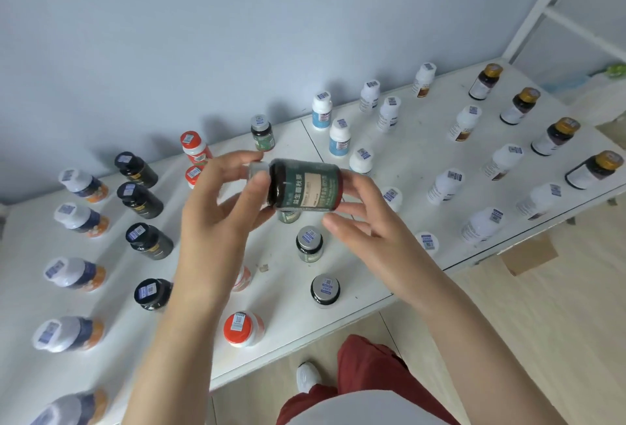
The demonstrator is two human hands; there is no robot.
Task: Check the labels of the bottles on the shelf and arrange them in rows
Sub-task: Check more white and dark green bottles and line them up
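Note:
A dark green-labelled bottle (305, 186) with a silver cap lies on its side in the air above the white shelf (389, 275), its label facing me. My left hand (220, 208) pinches its cap end, and my right hand (359, 218) holds its base end with thumb and fingers. Below them, more green bottles (309, 243) with silver caps stand in a row running toward me. Many other bottles stand on the shelf in rows by kind.
Black bottles (149, 241) and white-capped blue-orange bottles (76, 274) line the left. Orange-capped bottles (242, 328) stand near my left forearm. White bottles (443, 187) and gold-capped brown bottles (555, 136) fill the right. A blue wall rises behind, and the wood floor (542, 323) lies beyond the shelf's front edge.

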